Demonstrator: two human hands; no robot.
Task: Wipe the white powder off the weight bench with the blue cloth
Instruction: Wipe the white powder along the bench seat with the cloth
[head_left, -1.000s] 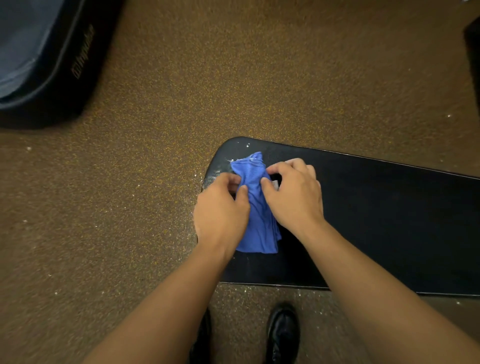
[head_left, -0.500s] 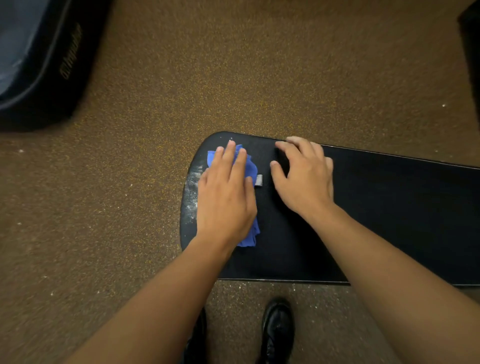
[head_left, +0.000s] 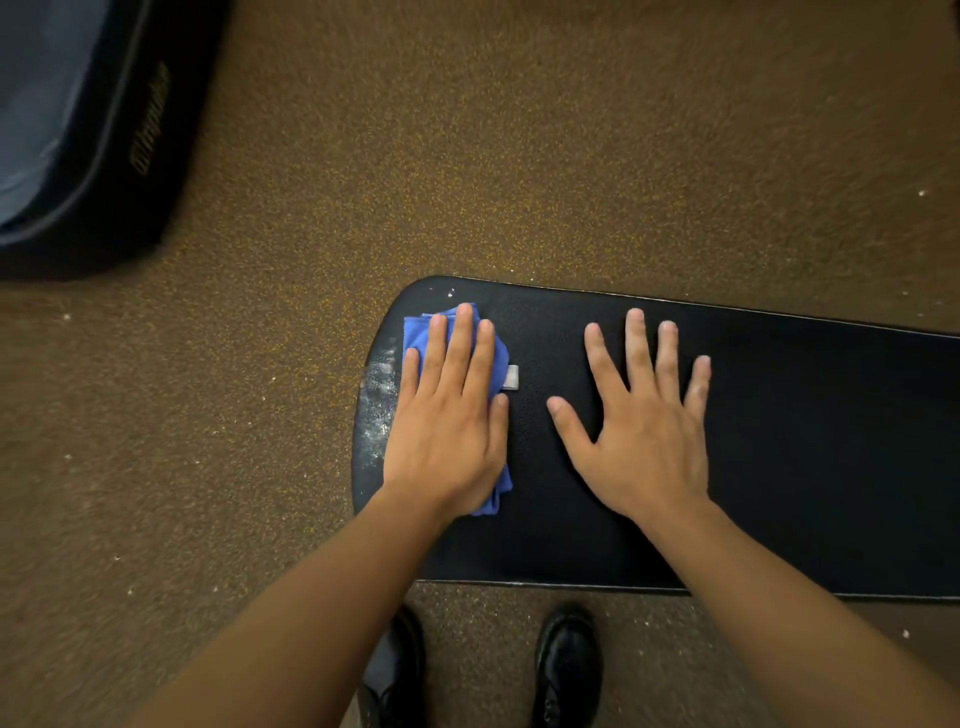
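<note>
Left hand (head_left: 447, 415), fingers flat, presses folded blue cloth (head_left: 415, 332) onto rounded end of black textured padded surface (head_left: 805, 441); white powder (head_left: 376, 400) beside it. Right hand (head_left: 644, 441) splayed flat on surface. Speckled brown floor (head_left: 467, 156), black shoes (head_left: 569, 670) below.

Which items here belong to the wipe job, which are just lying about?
Job:
- folded blue cloth, pressed flat under left hand
- black padded weight bench
- white powder smear at the bench's rounded end
- right hand, flat on bench

Lying about:
- dark blue case on the brown speckled floor
- black shoes
</note>
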